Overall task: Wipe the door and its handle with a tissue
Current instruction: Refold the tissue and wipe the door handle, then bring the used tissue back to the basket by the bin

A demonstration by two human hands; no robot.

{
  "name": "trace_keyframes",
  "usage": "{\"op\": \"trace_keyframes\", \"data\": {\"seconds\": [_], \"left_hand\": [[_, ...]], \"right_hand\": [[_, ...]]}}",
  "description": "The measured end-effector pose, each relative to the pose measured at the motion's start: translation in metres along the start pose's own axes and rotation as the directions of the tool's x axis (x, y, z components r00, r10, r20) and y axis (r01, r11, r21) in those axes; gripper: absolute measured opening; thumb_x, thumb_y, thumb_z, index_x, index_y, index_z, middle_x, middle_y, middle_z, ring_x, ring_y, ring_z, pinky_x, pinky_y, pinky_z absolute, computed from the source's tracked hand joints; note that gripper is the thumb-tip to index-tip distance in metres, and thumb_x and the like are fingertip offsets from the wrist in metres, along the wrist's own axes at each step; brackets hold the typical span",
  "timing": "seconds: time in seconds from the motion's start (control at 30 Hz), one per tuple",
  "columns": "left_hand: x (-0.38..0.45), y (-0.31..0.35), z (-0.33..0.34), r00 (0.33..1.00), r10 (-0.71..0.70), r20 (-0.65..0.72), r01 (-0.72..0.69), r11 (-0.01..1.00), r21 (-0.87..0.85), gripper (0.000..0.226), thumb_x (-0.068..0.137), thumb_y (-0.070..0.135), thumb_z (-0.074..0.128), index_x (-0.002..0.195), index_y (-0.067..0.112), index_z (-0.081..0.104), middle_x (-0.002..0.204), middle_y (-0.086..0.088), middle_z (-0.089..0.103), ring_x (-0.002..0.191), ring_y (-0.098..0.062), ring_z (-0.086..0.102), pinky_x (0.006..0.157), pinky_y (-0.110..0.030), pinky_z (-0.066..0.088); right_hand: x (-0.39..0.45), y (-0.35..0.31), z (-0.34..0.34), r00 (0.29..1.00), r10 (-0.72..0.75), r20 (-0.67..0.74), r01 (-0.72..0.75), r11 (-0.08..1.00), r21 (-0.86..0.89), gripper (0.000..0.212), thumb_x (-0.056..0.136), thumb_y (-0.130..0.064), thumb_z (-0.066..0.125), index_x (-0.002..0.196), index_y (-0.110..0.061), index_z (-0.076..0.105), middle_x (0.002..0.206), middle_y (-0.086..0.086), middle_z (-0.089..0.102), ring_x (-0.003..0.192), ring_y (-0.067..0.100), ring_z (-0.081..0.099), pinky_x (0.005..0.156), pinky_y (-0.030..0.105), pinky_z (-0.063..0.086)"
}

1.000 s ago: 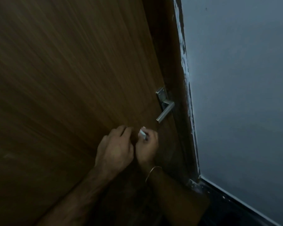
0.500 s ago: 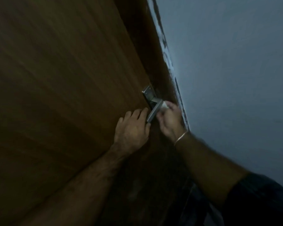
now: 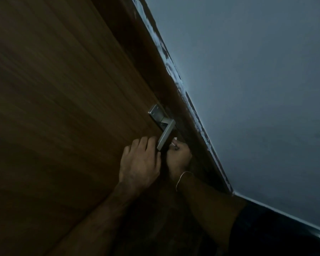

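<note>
A brown wooden door (image 3: pixel 63 108) fills the left of the dim view. Its metal lever handle (image 3: pixel 166 133) slants down from a square plate. My left hand (image 3: pixel 139 163) lies flat on the door just below the handle's free end, fingers straight. My right hand (image 3: pixel 178 157) is curled just right of the lever's tip, below the handle, and pinches a small white tissue (image 3: pixel 174 142), of which only a scrap shows between the fingers. A thin bangle circles my right wrist.
The dark door frame (image 3: pixel 174 85), with chipped white paint along its edge, runs diagonally beside the door. A pale grey wall (image 3: pixel 248 89) fills the right. A dark skirting strip (image 3: pixel 284 224) lies at the lower right.
My right hand has slid with the tissue from the upper part of the lever down to beside its tip. The left hand stays on the door.
</note>
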State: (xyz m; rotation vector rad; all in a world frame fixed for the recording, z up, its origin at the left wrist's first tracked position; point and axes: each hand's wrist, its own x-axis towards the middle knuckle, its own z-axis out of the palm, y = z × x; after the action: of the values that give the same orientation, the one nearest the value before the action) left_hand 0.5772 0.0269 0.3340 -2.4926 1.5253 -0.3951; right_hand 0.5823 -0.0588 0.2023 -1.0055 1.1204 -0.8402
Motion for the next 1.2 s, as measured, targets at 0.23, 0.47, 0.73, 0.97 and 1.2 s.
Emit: {"op": "trace_keyframes", "data": {"seconds": [0.23,0.47,0.73,0.97,1.2], "left_hand": [[-0.017,0.0,-0.003,0.999,-0.019,-0.027,0.016,0.996,-0.085,0.048,0.099,0.042,0.041,0.144,0.024,0.037,0.147,0.003,0.043,0.135,-0.012,0.041,0.111,-0.036,0.037],[-0.055,-0.011,-0.025,0.973,-0.23,-0.038,0.194,0.892,-0.409,0.038,0.099,0.032,0.05,0.136,0.026,0.048,0.134,0.006,0.052,0.118,-0.005,0.048,0.096,-0.025,0.042],[-0.103,0.032,-0.05,0.922,-0.052,0.383,0.356,-0.267,-0.895,0.025,0.098,0.035,0.055,0.114,0.023,0.069,0.105,-0.004,0.075,0.093,-0.016,0.071,0.077,-0.03,0.055],[-0.1,0.084,-0.065,0.928,0.053,0.368,0.347,-0.482,-0.805,0.017,0.092,0.005,0.064,0.108,0.009,0.067,0.094,-0.006,0.076,0.087,-0.016,0.072,0.08,-0.029,0.058],[-0.102,0.14,-0.069,0.965,0.042,0.259,0.259,-0.293,-0.92,0.013,0.087,0.0,0.07,0.093,0.009,0.063,0.1,-0.019,0.069,0.072,-0.015,0.068,0.061,-0.022,0.054]], "right_hand": [[-0.114,0.033,-0.023,0.84,0.038,0.542,0.111,0.965,-0.239,0.018,0.091,-0.012,0.064,0.106,-0.018,0.072,0.105,0.001,0.069,0.088,0.002,0.06,0.084,0.022,0.042],[-0.105,-0.036,-0.101,0.795,0.181,0.579,-0.365,0.905,0.217,0.024,0.092,0.0,0.06,0.114,-0.007,0.061,0.112,0.018,0.067,0.094,0.027,0.067,0.084,0.039,0.058],[-0.134,-0.1,-0.168,0.858,-0.149,0.492,0.018,0.966,0.26,0.006,0.092,-0.007,0.062,0.097,-0.009,0.066,0.084,0.007,0.072,0.071,0.013,0.066,0.062,0.024,0.054],[-0.155,-0.115,-0.231,0.91,-0.167,0.379,0.098,0.976,0.193,0.007,0.09,-0.003,0.065,0.096,0.0,0.066,0.082,0.013,0.069,0.076,0.021,0.067,0.068,0.03,0.056],[-0.162,-0.113,-0.299,0.942,-0.205,0.266,0.179,0.977,0.118,0.021,0.092,-0.015,0.066,0.113,-0.012,0.067,0.116,0.008,0.068,0.102,0.021,0.067,0.089,0.038,0.057]]}}
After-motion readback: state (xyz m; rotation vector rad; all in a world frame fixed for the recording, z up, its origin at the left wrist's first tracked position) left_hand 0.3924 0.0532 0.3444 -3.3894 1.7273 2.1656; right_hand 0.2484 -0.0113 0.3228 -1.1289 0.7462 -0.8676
